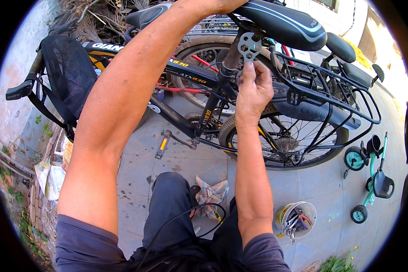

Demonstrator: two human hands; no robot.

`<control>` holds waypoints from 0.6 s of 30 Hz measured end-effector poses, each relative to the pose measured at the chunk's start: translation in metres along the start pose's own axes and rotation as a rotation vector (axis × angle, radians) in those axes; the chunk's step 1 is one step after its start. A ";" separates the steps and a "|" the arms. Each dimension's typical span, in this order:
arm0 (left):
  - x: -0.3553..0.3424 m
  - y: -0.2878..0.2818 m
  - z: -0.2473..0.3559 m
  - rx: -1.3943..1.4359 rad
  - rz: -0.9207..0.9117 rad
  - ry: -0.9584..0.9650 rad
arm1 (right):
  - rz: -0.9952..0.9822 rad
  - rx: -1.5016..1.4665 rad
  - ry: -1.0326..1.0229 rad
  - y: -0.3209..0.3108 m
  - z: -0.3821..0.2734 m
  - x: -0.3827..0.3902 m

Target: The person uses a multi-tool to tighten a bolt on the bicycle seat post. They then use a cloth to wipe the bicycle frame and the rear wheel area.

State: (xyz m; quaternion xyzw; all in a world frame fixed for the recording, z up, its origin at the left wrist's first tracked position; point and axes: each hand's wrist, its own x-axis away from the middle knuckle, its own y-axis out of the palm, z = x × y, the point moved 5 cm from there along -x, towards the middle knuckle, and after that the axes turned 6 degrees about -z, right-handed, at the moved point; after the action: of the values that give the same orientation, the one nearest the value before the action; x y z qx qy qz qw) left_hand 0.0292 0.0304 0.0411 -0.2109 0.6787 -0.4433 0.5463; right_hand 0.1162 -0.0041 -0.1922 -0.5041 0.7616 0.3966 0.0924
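Observation:
A black bicycle saddle (285, 25) with pale stripes tops the seat post (232, 54) of a black and yellow bicycle. My left arm reaches up to the saddle's front end. Only the back of my left hand (222, 4) shows at the upper edge; its fingers are hidden. My right hand (254, 93) is closed, pinching the lower end of a flat silver multi-hole wrench (249, 45). The wrench stands upright just below the saddle, beside the post; whether it sits on a bolt I cannot tell.
A black rear rack (331, 90) juts out right of my right hand. On the ground are a white bucket (309, 211) of tools, a checked cloth (213, 192) and a teal child's tricycle (371, 181). A black mesh bag (68, 77) hangs at the handlebar. More bicycles stand behind.

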 end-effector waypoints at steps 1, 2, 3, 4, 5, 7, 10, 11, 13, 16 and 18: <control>0.000 0.000 -0.001 -0.003 -0.002 0.001 | -0.029 -0.043 0.059 0.001 -0.001 -0.001; 0.000 0.000 -0.002 -0.001 -0.007 -0.004 | -0.057 -0.085 0.117 0.002 0.000 -0.001; 0.001 0.000 -0.001 0.001 -0.011 -0.007 | -0.052 -0.101 0.134 0.000 0.000 -0.003; 0.002 -0.001 0.000 0.004 -0.014 -0.010 | -0.047 -0.118 0.151 -0.003 0.001 -0.005; 0.001 -0.001 0.001 0.003 -0.012 -0.005 | -0.042 -0.134 0.167 -0.006 0.002 -0.007; 0.002 -0.001 0.002 -0.002 -0.011 0.003 | -0.013 -0.160 0.193 -0.006 0.002 -0.009; 0.003 -0.002 0.000 0.024 -0.004 -0.044 | 0.020 -0.184 0.237 -0.003 0.001 -0.009; 0.003 -0.002 0.000 0.029 -0.002 -0.034 | 0.027 -0.192 0.250 -0.002 0.003 -0.009; 0.003 -0.002 -0.001 0.040 0.004 -0.013 | 0.042 -0.183 0.285 -0.002 0.003 -0.009; 0.004 -0.003 0.001 0.045 -0.004 -0.027 | 0.079 -0.122 0.313 -0.001 -0.003 -0.009; 0.012 -0.008 0.003 0.063 0.012 0.020 | 0.113 -0.064 0.281 0.000 -0.007 -0.007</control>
State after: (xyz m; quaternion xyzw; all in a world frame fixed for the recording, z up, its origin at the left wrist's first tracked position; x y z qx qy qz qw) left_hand 0.0267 0.0156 0.0406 -0.1853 0.6710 -0.4632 0.5485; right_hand 0.1217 -0.0036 -0.1839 -0.5137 0.7812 0.3505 -0.0537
